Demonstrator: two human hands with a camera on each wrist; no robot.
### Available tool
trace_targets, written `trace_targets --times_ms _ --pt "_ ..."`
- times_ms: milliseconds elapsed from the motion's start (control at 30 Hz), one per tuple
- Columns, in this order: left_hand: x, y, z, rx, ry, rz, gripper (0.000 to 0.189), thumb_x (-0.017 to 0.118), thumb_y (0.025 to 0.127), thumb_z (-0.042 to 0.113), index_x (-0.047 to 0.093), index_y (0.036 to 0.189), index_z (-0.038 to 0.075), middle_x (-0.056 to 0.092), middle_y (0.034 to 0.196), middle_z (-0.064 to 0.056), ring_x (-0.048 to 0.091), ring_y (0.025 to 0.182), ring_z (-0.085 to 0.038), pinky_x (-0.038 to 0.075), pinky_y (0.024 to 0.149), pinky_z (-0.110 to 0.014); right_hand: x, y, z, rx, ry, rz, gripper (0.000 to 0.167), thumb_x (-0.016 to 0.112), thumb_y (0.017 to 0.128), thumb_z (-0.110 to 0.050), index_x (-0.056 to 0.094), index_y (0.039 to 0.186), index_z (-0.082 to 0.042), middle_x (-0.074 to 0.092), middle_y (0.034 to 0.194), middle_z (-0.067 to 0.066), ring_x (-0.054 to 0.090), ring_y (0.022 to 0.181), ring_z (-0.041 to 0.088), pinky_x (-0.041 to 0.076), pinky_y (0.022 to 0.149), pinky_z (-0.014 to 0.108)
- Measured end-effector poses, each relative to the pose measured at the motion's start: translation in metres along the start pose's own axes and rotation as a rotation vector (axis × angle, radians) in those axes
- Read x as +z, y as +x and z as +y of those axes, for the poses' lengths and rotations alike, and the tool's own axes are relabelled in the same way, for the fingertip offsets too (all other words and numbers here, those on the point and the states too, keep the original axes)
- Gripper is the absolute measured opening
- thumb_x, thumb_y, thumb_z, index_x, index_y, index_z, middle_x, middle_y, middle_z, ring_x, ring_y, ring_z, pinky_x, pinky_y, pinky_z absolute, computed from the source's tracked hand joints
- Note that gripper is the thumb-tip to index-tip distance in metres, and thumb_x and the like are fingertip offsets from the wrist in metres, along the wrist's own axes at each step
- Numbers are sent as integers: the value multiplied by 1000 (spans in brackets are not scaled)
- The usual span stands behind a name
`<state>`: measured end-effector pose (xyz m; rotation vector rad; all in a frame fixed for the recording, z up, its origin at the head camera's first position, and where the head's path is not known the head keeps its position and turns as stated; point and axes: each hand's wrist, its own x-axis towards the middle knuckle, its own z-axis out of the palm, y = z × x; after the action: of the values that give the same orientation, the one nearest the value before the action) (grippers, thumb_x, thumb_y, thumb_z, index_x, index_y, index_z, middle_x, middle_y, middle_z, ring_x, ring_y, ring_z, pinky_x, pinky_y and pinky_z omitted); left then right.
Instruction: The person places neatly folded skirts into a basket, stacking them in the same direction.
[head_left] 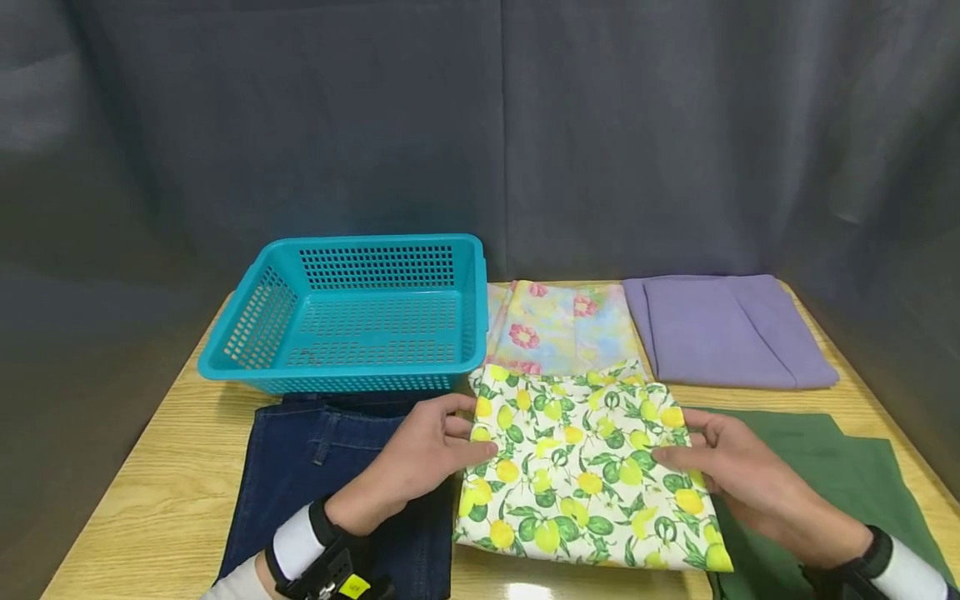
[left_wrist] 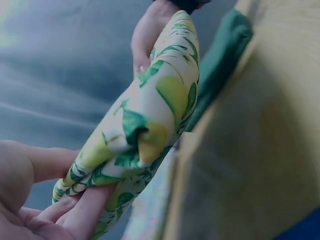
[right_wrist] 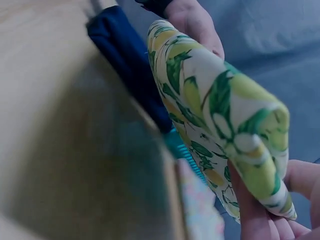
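Note:
A folded lemon-print cloth [head_left: 577, 475], white with yellow lemons and green leaves, is held up between both hands over the front middle of the table. My left hand [head_left: 420, 454] pinches its left edge, thumb on top and fingers beneath. The right hand [head_left: 750, 475] grips the opposite edge the same way. In the left wrist view the cloth [left_wrist: 145, 120] is seen edge-on, its layers between thumb and fingers. The right wrist view shows the cloth's thick folded side [right_wrist: 220, 110] in the right hand's fingers.
Behind the left hand stands a teal plastic basket [head_left: 375, 321] with nothing in it. Folded dark blue jeans [head_left: 285, 475] lie at front left, a green cloth [head_left: 832, 475] at right. A pastel floral cloth [head_left: 570, 325] and a purple cloth [head_left: 720, 333] lie at the back.

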<state>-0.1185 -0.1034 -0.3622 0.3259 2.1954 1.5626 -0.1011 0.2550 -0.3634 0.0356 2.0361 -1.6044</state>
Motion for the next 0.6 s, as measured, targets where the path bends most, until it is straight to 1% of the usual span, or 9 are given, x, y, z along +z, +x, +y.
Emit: trace_targets --times_ms 100,167,233,267,333,467,500,567,600 --pt "-12 -2 12 16 -35 10 66 68 93 19 37 147 -4 68 83 -6 68 91 -22 54 83 -37 -2 -2 -16 -31 -13 34 83 66 95 -24 16 157 0 31 48 -13 37 51 8 38 113 54" --pt "-21 -2 20 16 -68 23 64 68 93 19 39 146 -1 73 107 -14 69 108 -25 54 96 -43 -3 0 -27 -60 -14 38 82 66 95 -24 18 156 -1 31 49 -13 46 60 7 30 117 59" --pt "-30 -1 27 15 -98 31 62 68 93 19 39 145 1 72 117 -18 71 107 -26 52 101 -45 -1 3 -38 -100 -18 36 83 66 95 -24 15 157 -1 35 49 -13 57 76 6 27 117 62" --pt "-36 0 30 19 -110 38 61 68 93 18 39 145 2 71 118 -18 72 105 -25 52 102 -45 1 6 -44 -117 -27 38 81 66 95 -25 18 156 -1 36 50 -14 57 78 6 31 116 58" --pt "-48 0 36 34 -99 68 62 68 93 18 39 146 4 72 118 -17 73 102 -23 52 102 -44 6 13 -57 -156 -40 35 75 67 95 -26 27 153 -3 31 50 -13 50 66 4 37 113 47" --pt "-76 2 46 76 -75 138 62 69 93 19 40 146 7 72 119 -15 73 101 -20 55 97 -39 16 33 -85 -224 -42 20 58 69 93 -27 45 142 -7 33 52 -14 22 50 12 43 89 24" --pt "-85 2 48 83 -70 156 62 70 93 20 41 146 8 72 119 -15 73 101 -20 56 95 -37 18 39 -92 -242 -38 14 54 69 94 -27 48 139 -8 33 53 -14 20 49 12 44 81 22" --pt "-101 3 50 83 -55 193 63 70 93 22 40 147 9 71 120 -14 73 101 -18 57 91 -33 22 52 -105 -271 -25 0 49 69 94 -25 52 137 -10 53 64 -16 25 51 11 43 72 21" --pt "-110 4 51 80 -47 211 64 70 93 24 40 148 9 71 121 -14 72 101 -17 57 89 -31 25 60 -112 -275 -6 -7 48 69 94 -24 53 138 -11 63 74 -15 34 52 8 45 72 20"
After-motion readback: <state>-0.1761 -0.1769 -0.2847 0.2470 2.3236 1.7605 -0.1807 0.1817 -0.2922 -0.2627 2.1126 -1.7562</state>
